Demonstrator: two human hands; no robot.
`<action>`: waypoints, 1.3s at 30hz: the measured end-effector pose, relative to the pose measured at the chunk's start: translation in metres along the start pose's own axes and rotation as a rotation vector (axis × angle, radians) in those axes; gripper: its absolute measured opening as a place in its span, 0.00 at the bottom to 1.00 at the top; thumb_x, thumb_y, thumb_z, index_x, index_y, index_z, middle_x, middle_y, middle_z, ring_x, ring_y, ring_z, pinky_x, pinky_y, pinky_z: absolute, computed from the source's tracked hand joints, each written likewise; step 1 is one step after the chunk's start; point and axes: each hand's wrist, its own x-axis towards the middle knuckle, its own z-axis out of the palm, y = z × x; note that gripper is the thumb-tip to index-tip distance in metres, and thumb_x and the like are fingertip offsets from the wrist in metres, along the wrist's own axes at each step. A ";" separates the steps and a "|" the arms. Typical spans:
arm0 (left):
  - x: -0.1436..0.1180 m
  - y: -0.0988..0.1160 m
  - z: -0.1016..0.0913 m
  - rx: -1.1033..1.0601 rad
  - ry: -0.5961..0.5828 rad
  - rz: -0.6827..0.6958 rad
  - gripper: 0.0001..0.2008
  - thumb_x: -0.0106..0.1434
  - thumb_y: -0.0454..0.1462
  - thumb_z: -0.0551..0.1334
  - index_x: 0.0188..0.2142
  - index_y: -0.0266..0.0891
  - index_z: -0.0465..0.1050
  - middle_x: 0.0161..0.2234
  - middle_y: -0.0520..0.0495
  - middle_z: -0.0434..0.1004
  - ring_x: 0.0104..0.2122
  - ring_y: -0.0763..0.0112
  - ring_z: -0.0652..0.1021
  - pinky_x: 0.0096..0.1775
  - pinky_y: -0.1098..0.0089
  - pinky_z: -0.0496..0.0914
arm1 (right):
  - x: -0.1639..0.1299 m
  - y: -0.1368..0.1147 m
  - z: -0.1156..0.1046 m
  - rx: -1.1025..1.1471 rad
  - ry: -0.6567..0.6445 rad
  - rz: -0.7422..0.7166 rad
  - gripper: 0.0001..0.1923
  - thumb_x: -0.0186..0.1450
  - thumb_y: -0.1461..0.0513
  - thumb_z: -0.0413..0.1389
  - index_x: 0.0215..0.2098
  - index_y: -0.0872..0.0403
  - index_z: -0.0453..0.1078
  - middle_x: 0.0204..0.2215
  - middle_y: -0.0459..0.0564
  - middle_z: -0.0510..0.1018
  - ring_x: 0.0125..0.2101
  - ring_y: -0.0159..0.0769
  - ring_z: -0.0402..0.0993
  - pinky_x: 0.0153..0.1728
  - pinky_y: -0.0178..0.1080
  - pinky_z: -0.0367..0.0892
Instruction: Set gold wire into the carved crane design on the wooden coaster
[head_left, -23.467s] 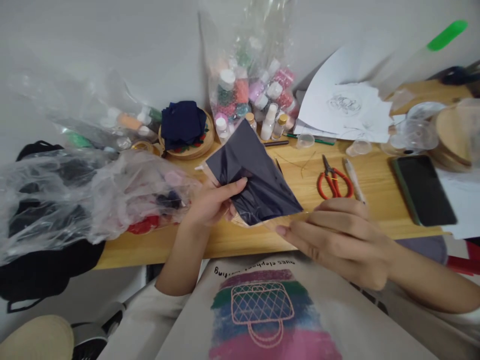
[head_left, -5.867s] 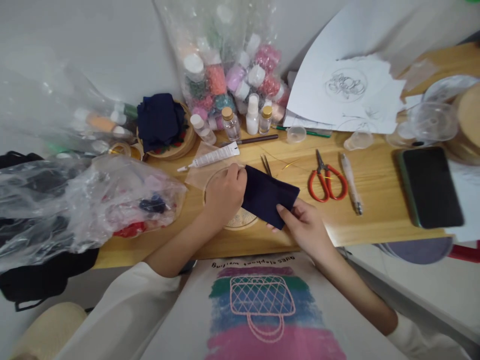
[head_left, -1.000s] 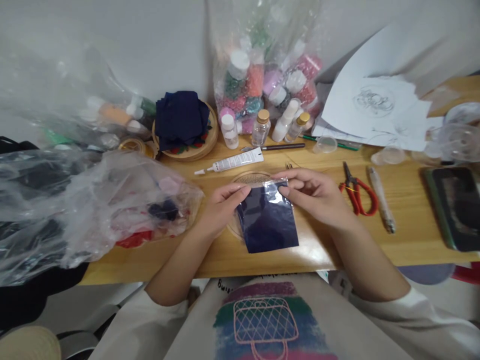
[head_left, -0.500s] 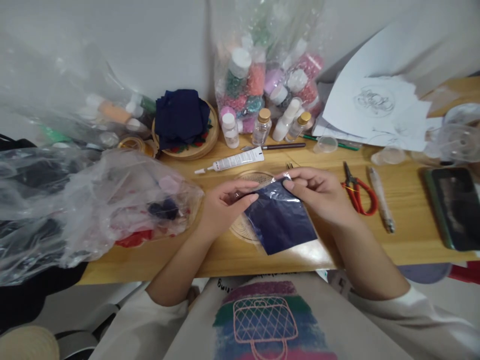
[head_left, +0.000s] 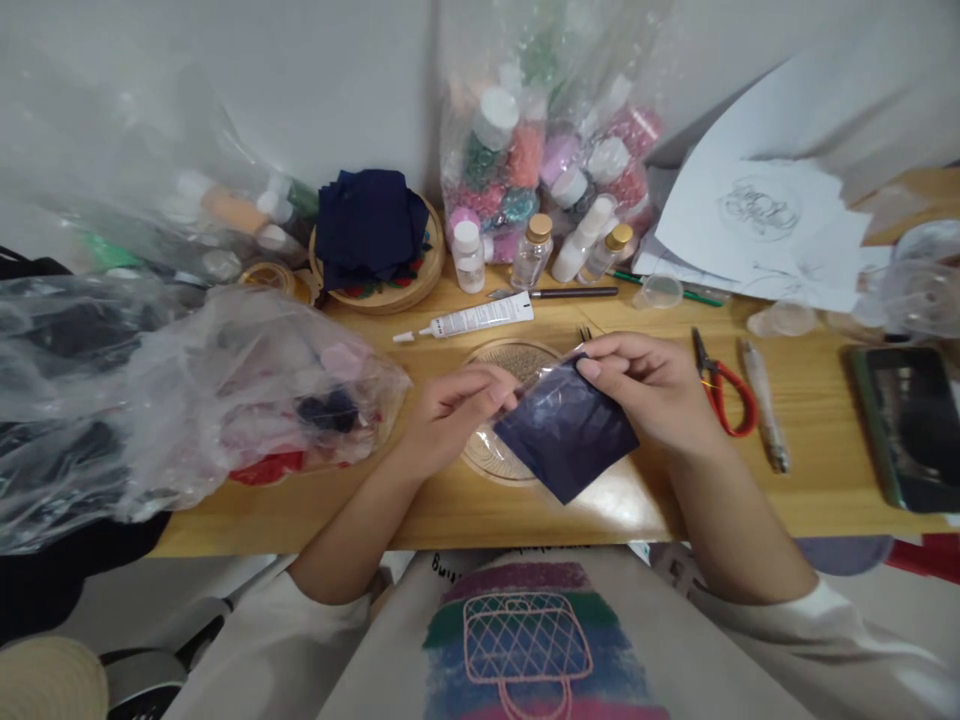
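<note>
Both forearms reach toward twelve o'clock. The left hand (head_left: 450, 415) pinches with thumb and fingers bent; the right hand (head_left: 652, 395), at its three o'clock, pinches too.

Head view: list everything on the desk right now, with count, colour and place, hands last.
clear pouch of navy sheets: one, navy, held over the desk's near edge
round wooden disc: one, tan, under the pouch
glue tube: one, white, behind the disc
scissors: one, red handles, right of the hands
phone: one, black, far right
navy fabric stack: one, on a wooden hoop at the back
bag of bead jars: one, clear, back centre
small bottles: four, clear or white, in front of that bag
drawing papers: several, white, back right
left hand: pinch grip on the pouch's left edge
right hand: pinches its top corner
</note>
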 end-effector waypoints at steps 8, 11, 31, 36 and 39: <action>-0.003 -0.002 0.000 -0.119 -0.125 -0.158 0.05 0.54 0.35 0.69 0.32 0.38 0.80 0.30 0.49 0.81 0.28 0.75 0.78 0.31 0.75 0.71 | -0.003 -0.008 -0.002 -0.009 -0.200 0.020 0.11 0.52 0.57 0.71 0.32 0.52 0.79 0.23 0.43 0.82 0.21 0.26 0.75 0.23 0.27 0.71; -0.004 -0.001 0.001 -0.132 -0.126 -0.180 0.09 0.52 0.34 0.71 0.34 0.39 0.79 0.32 0.47 0.83 0.29 0.73 0.80 0.32 0.75 0.73 | -0.004 -0.009 -0.006 -0.059 -0.308 0.021 0.12 0.50 0.61 0.71 0.33 0.53 0.79 0.28 0.45 0.83 0.26 0.29 0.79 0.30 0.30 0.75; -0.012 0.012 0.003 0.009 -0.064 -0.215 0.06 0.52 0.34 0.67 0.31 0.41 0.80 0.25 0.50 0.80 0.25 0.72 0.79 0.27 0.75 0.70 | -0.001 -0.014 -0.007 -0.158 -0.486 -0.046 0.10 0.53 0.67 0.67 0.33 0.48 0.82 0.27 0.44 0.84 0.24 0.28 0.79 0.26 0.28 0.75; -0.012 0.015 0.005 -0.011 -0.057 -0.195 0.05 0.53 0.33 0.67 0.31 0.43 0.80 0.25 0.51 0.82 0.25 0.72 0.80 0.28 0.76 0.73 | -0.001 -0.013 -0.010 -0.185 -0.514 -0.074 0.05 0.54 0.65 0.68 0.31 0.51 0.82 0.28 0.49 0.84 0.28 0.35 0.81 0.31 0.34 0.77; -0.012 0.016 0.004 0.014 -0.061 -0.150 0.04 0.55 0.33 0.67 0.31 0.42 0.80 0.25 0.51 0.82 0.25 0.73 0.80 0.27 0.77 0.73 | 0.000 -0.014 -0.012 -0.149 -0.595 -0.129 0.06 0.57 0.66 0.66 0.33 0.51 0.82 0.30 0.52 0.84 0.31 0.37 0.82 0.35 0.37 0.76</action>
